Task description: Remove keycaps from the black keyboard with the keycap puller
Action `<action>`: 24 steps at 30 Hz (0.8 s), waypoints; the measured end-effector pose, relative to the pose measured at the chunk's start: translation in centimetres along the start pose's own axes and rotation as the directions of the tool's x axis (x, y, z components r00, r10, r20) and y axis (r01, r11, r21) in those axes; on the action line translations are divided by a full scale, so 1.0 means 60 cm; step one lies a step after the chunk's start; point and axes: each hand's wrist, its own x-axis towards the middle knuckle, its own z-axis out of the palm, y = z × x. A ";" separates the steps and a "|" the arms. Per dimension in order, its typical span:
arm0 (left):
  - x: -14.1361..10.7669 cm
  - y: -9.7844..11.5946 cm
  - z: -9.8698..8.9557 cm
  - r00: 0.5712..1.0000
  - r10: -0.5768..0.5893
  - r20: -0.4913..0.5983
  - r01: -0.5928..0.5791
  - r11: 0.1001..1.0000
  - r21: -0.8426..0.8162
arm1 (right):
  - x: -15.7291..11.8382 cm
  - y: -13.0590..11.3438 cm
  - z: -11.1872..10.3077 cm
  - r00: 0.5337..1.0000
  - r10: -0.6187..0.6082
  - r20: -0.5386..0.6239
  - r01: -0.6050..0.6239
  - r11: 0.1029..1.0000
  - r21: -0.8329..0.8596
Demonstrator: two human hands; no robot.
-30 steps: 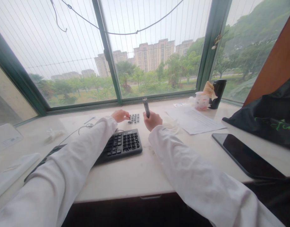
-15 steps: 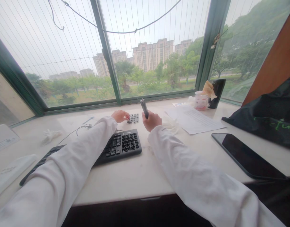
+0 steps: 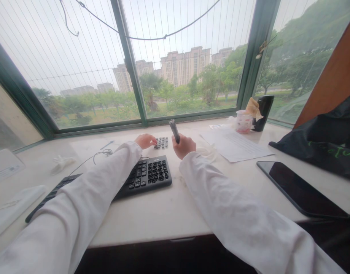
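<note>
A black keyboard (image 3: 152, 175) lies on the white tabletop, partly covered by my left sleeve; its number pad at the right end shows dark open sockets. Behind it, several small keycaps (image 3: 163, 142) stand in rows. My left hand (image 3: 146, 141) rests at the left edge of these rows, fingers pressed together at a cap; what they hold, if anything, is too small to name. To the right of the rows, my right hand (image 3: 184, 146) is wrapped round a dark, stick-like tool (image 3: 174, 130), whose tip points up and away.
A black phone (image 3: 300, 188) lies at the right, with a dark bag (image 3: 326, 137) behind it. Printed paper (image 3: 237, 144), a plastic cup (image 3: 244, 121) and a black cylinder (image 3: 263, 113) sit at the back right. A cable (image 3: 102, 153) and crumpled tissue (image 3: 62, 163) are at the left.
The whole view has shifted very slightly. My left fingers have moved a little at the keycaps, while my right hand keeps its grip on the tool.
</note>
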 end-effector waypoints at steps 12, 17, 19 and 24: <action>0.001 -0.013 -0.008 0.994 -0.098 -0.053 0.098 0.995 -0.005 | -0.001 -0.001 -0.001 1.000 -0.004 0.009 0.004 1.000 -0.019; 0.014 -0.020 0.003 0.976 -0.213 -0.047 0.214 0.976 0.031 | 0.000 0.002 0.003 1.000 -0.020 0.012 0.020 0.999 -0.030; 0.020 -0.021 0.010 0.971 -0.239 -0.025 0.240 0.970 0.048 | 0.000 0.003 0.003 1.000 -0.025 0.006 0.025 0.999 -0.039; 0.028 -0.014 0.016 0.969 -0.245 0.034 0.243 0.968 0.070 | 0.000 0.002 0.001 1.000 -0.023 0.018 0.024 0.998 -0.055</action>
